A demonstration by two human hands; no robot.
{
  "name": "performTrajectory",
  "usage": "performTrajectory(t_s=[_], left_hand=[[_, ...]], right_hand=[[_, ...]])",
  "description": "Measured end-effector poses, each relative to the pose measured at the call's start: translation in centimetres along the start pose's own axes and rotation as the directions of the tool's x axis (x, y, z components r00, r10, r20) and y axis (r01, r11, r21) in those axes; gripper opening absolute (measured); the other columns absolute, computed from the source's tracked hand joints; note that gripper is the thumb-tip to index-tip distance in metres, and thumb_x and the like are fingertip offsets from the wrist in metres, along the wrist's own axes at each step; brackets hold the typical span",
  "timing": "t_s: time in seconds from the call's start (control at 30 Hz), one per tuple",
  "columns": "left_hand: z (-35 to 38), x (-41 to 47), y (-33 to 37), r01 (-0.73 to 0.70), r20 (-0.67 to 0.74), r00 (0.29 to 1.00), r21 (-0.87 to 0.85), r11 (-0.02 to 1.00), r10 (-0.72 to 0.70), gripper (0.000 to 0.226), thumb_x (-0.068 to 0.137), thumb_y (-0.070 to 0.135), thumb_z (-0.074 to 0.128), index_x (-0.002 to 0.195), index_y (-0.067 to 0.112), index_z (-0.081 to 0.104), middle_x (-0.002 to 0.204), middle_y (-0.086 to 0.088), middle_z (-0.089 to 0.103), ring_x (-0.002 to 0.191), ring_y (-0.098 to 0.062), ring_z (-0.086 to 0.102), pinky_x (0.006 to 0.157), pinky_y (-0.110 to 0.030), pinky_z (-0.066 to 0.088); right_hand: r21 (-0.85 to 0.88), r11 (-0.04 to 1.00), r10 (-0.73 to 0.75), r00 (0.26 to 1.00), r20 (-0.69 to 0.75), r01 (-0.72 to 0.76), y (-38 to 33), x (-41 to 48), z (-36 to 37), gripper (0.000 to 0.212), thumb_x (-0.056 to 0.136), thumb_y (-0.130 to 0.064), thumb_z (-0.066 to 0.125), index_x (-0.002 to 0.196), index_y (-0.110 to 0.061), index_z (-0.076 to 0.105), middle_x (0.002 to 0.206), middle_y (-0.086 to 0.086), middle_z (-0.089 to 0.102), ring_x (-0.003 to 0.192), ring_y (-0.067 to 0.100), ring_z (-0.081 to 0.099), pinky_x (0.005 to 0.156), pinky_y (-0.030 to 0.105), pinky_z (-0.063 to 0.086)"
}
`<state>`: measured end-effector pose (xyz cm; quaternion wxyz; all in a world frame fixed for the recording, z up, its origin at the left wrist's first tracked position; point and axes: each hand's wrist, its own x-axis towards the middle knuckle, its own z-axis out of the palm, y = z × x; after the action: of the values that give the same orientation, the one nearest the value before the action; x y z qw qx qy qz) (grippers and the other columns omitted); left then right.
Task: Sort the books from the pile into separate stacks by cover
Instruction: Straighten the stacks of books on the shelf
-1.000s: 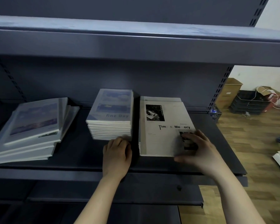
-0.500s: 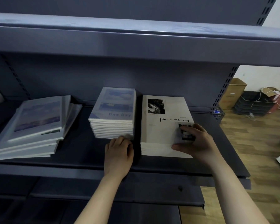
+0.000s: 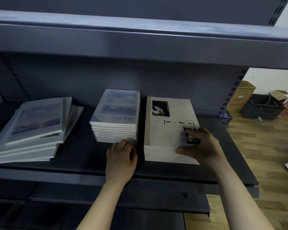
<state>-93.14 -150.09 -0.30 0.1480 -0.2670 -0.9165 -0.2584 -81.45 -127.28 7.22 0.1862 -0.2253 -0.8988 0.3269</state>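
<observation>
Slid back — top book (image 3: 165,131) under flat right hand (image 3: 204,146); left hand (image 3: 120,159) relaxed, empty.

Just beyond the left hand (image 3: 120,161), the top cover of the blue stack (image 3: 118,112) reads "fine Day". Under the right hand (image 3: 204,145), the pale top book (image 3: 165,133) shows "Tim & Me ory", with some letters unreadable.
</observation>
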Motion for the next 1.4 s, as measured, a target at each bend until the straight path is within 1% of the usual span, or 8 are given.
performTrajectory(t_s=[0.33,0.47,0.53,0.7,0.8,0.9,1.13,1.4], left_hand=[[-0.2,0.0,0.1,-0.002,0.023,1.000,-0.007,1.000,0.002,0.014,0.089,0.022,0.056,0.095,0.019,0.068,0.100,0.005,0.058,0.093,-0.017,0.051,0.078,-0.028,0.029],[-0.5,-0.1,-0.3,-0.027,0.022,0.999,-0.046,0.999,0.028,0.015,0.089,0.025,0.053,0.094,0.021,0.066,0.100,0.006,0.059,0.092,-0.017,0.052,0.077,-0.028,0.031],[-1.0,-0.3,-0.5,-0.048,0.003,0.999,-0.089,0.995,0.049,0.022,0.088,0.031,0.043,0.089,0.023,0.064,0.094,0.008,0.059,0.087,-0.016,0.053,0.075,-0.029,0.035],[-3.1,-0.6,-1.7,-0.118,-0.108,0.989,-0.170,0.978,0.101,0.026,0.087,0.028,0.041,0.089,0.019,0.066,0.086,0.007,0.061,0.078,-0.016,0.056,0.072,-0.033,0.045],[-5.1,-0.1,-3.3,-0.137,-0.198,0.975,-0.173,0.975,0.102,0.023,0.087,0.023,0.046,0.091,0.014,0.067,0.088,0.002,0.062,0.079,-0.020,0.056,0.073,-0.034,0.047],[-7.5,0.6,-5.4,-0.128,-0.279,0.957,-0.148,0.981,0.083,0.026,0.088,0.021,0.046,0.096,0.009,0.068,0.096,-0.005,0.062,0.084,-0.026,0.056,0.076,-0.035,0.047],[-13.0,2.6,-12.6,0.106,-0.334,0.940,0.111,0.988,-0.064,0.028,0.086,0.026,0.049,0.098,0.009,0.068,0.098,-0.013,0.065,0.089,-0.038,0.057,0.074,-0.042,0.043],[-16.2,3.1,-19.6,0.357,-0.288,0.908,0.150,0.922,-0.304,0.022,0.089,0.021,0.054,0.107,0.013,0.066,0.110,-0.015,0.060,0.103,-0.040,0.050,0.083,-0.047,0.038]], right_hand=[[-0.006,0.999,0.053,0.998,0.045,-0.053,-0.4,-0.4,-0.2,0.083,0.056,-0.039,0.087,0.131,-0.022,0.055,0.115,-0.013,0.041,0.106,0.004,0.040,0.086,0.020,0.032],[-0.139,0.990,0.030,0.995,0.091,-0.017,-0.9,-0.6,-0.5,0.085,0.053,-0.060,0.077,0.129,-0.028,0.055,0.130,-0.008,0.043,0.126,0.023,0.040,0.101,0.041,0.040],[-0.146,0.989,-0.009,0.999,0.038,0.014,-1.6,-0.9,-0.2,0.069,0.060,-0.058,0.074,0.122,-0.031,0.058,0.138,-0.004,0.043,0.132,0.024,0.037,0.104,0.046,0.038],[0.002,0.987,-0.157,0.974,-0.164,0.160,-5.3,-2.3,1.5,0.021,0.081,-0.026,0.068,0.102,-0.024,0.070,0.105,-0.012,0.064,0.098,0.010,0.059,0.082,0.029,0.050],[0.077,0.980,-0.177,0.980,-0.095,0.184,-7.9,-3.0,3.3,0.014,0.084,-0.023,0.065,0.097,-0.026,0.070,0.096,-0.017,0.065,0.084,-0.002,0.060,0.070,0.009,0.045],[0.159,0.962,-0.225,0.974,-0.006,0.223,-10.0,-3.4,5.9,0.012,0.084,-0.018,0.065,0.092,-0.025,0.071,0.089,-0.015,0.068,0.079,-0.003,0.061,0.066,0.007,0.043],[0.100,0.969,-0.239,0.956,0.167,0.224,-12.5,-3.8,12.6,0.013,0.085,-0.022,0.064,0.097,-0.028,0.068,0.091,-0.011,0.068,0.081,-0.002,0.062,0.072,0.014,0.048],[-0.016,0.972,-0.228,0.958,0.173,0.234,-12.6,-3.7,16.8,0.017,0.087,-0.023,0.061,0.102,-0.026,0.068,0.095,-0.017,0.061,0.095,0.002,0.057,0.080,0.012,0.041]])
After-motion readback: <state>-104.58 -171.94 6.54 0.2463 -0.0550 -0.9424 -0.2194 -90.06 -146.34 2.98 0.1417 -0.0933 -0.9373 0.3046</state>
